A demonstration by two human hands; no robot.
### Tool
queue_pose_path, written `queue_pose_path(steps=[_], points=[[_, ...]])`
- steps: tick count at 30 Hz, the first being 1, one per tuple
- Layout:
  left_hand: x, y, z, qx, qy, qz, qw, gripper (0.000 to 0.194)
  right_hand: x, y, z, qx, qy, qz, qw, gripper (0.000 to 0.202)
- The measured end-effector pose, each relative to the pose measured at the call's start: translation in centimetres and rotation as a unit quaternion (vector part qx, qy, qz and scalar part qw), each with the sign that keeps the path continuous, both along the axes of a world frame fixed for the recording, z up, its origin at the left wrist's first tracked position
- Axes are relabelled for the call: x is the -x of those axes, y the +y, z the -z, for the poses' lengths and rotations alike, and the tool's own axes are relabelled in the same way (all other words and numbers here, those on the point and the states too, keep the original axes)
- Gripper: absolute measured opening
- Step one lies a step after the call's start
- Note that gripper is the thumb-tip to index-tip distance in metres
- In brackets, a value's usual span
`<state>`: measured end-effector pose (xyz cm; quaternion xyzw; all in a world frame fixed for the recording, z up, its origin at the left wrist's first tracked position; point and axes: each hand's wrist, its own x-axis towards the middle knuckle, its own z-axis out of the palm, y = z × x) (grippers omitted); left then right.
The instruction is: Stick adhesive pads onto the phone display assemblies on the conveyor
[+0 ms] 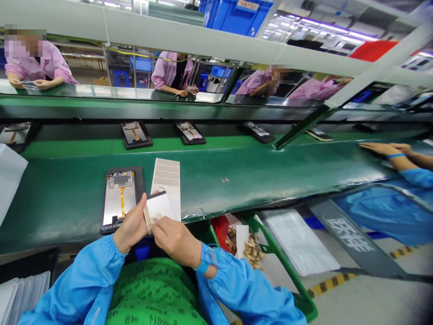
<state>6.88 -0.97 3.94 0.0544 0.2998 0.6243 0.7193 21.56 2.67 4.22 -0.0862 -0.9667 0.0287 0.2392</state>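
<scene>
My left hand (132, 224) is closed round one side of a flat silver-white battery (160, 206) with a dark top edge and thin wires. At the battery's lower edge, the fingers of my right hand (176, 241) are pinched together; what lies between them, if anything, is hidden. A tan strip runs along the battery's left side. Just left of my hands, an opened tablet (119, 198) with a bare circuit board and an orange ribbon cable rests on a black tray. Behind the battery lies a white sheet with strips (166, 177), partly covered by it.
Several opened tablets, one of them here (134, 133), sit along the green conveyor belt (88, 146). A green bin (299, 282) of scraps stands low at right, by a plastic-wrapped stack (299, 241). A co-worker's hands (385, 149) are far right; people in pink sit opposite.
</scene>
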Motion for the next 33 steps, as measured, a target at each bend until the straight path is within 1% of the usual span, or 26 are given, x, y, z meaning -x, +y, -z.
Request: queue_pose_path(steps=[1, 2, 4, 5, 6, 7, 8, 9, 11, 12, 13, 14, 15, 16, 17, 18, 19, 20, 21, 23, 25, 26, 28, 29, 31, 33], points=[[-0.1, -0.2, 0.0, -0.01, -0.022, 0.027, 0.999, 0.056, 0.1, 0.3, 0.1, 0.068, 0.034, 0.025, 0.997, 0.018], [-0.3, -0.5, 0.0, -0.02, -0.043, 0.05, 0.998, 0.06, -0.1, 0.8, 0.3, 0.144, 0.073, 0.059, 0.985, 0.016], [-0.5, -1.0, 0.0, -0.034, -0.082, 0.089, 0.992, 0.068, -2.0, 2.4, 0.7, 0.272, 0.16, 0.154, 0.936, 0.011], [-0.6, -1.2, 0.1, -0.037, -0.099, 0.106, 0.989, 0.073, -3.8, 3.4, 1.1, 0.307, 0.202, 0.217, 0.904, 0.01], [-0.7, -1.4, 0.2, -0.039, -0.114, 0.12, 0.985, 0.078, -6.2, 4.3, 1.6, 0.319, 0.24, 0.287, 0.871, 0.012], [-0.8, -1.4, 0.3, -0.04, -0.127, 0.132, 0.982, 0.081, -9.0, 5.2, 2.3, 0.308, 0.267, 0.361, 0.839, 0.016], [-0.9, -1.5, 0.4, -0.038, -0.138, 0.139, 0.98, 0.083, -12.1, 5.7, 3.1, 0.285, 0.278, 0.433, 0.809, 0.023], [-1.0, -1.4, 0.5, -0.035, -0.145, 0.139, 0.979, 0.084, -15.2, 6.0, 4.0, 0.252, 0.265, 0.491, 0.791, 0.028], [-1.3, -1.2, 0.7, -0.026, -0.151, 0.124, 0.98, 0.079, -20.0, 5.7, 5.5, 0.174, 0.183, 0.571, 0.781, 0.036], [-1.6, -1.1, 0.8, -0.02, -0.151, 0.111, 0.982, 0.076, -21.2, 5.1, 6.0, 0.155, 0.156, 0.583, 0.782, 0.04], [-2.1, -0.9, 0.9, -0.016, -0.147, 0.095, 0.984, 0.073, -21.3, 4.2, 6.2, 0.159, 0.139, 0.573, 0.792, 0.042], [-2.6, -0.8, 0.9, -0.014, -0.14, 0.077, 0.987, 0.07, -20.4, 3.1, 6.1, 0.184, 0.132, 0.542, 0.809, 0.042], [-3.3, -0.7, 0.9, -0.015, -0.129, 0.057, 0.99, 0.068, -18.7, 2.0, 5.7, 0.227, 0.13, 0.484, 0.835, 0.041], [-4.0, -0.6, 0.9, -0.018, -0.117, 0.036, 0.992, 0.066, -16.2, 0.9, 5.2, 0.278, 0.124, 0.415, 0.857, 0.038], [-4.6, -0.5, 0.9, -0.022, -0.102, 0.013, 0.994, 0.063, -13.5, -0.2, 4.5, 0.314, 0.109, 0.341, 0.879, 0.043], [-5.2, -0.5, 0.8, -0.027, -0.084, -0.013, 0.996, 0.061, -10.7, -1.1, 3.9, 0.327, 0.082, 0.262, 0.904, 0.056], [-5.6, -0.6, 0.8, -0.033, -0.062, -0.04, 0.997, 0.058, -8.0, -1.8, 3.2, 0.334, 0.058, 0.204, 0.918, 0.068], [-5.7, -0.8, 0.7, -0.039, -0.039, -0.064, 0.996, 0.056, -5.8, -2.3, 2.7, 0.338, 0.048, 0.162, 0.926, 0.076], [-5.5, -1.0, 0.7, -0.044, -0.011, -0.085, 0.995, 0.056, -4.0, -2.5, 2.2, 0.345, 0.045, 0.133, 0.928, 0.078], [-4.2, -1.9, 0.8, -0.035, 0.066, -0.126, 0.989, 0.054, -1.7, -2.4, 1.8, 0.385, 0.061, 0.103, 0.915, 0.067], [-1.7, -3.0, 1.1, 0.0, 0.167, -0.162, 0.972, 0.05, -0.4, -1.7, 1.8, 0.451, 0.085, 0.076, 0.885, 0.055], [-0.2, -3.5, 1.3, 0.02, 0.213, -0.176, 0.961, 0.049, 0.0, -1.3, 1.9, 0.489, 0.1, 0.066, 0.864, 0.051], [2.8, -4.5, 1.7, 0.048, 0.258, -0.176, 0.949, 0.049, 1.0, -0.7, 2.0, 0.578, 0.126, 0.049, 0.805, 0.043], [4.2, -4.9, 1.9, 0.053, 0.256, -0.165, 0.951, 0.05, 1.6, -0.6, 2.1, 0.63, 0.136, 0.041, 0.764, 0.039], [6.3, -5.4, 2.5, 0.058, 0.234, -0.143, 0.96, 0.046, 2.9, -0.4, 2.3, 0.734, 0.147, 0.022, 0.663, 0.036], [7.8, -5.6, 3.2, 0.05, 0.242, -0.149, 0.957, 0.039, 4.1, -0.5, 2.4, 0.81, 0.147, 0.01, 0.568, 0.036]])
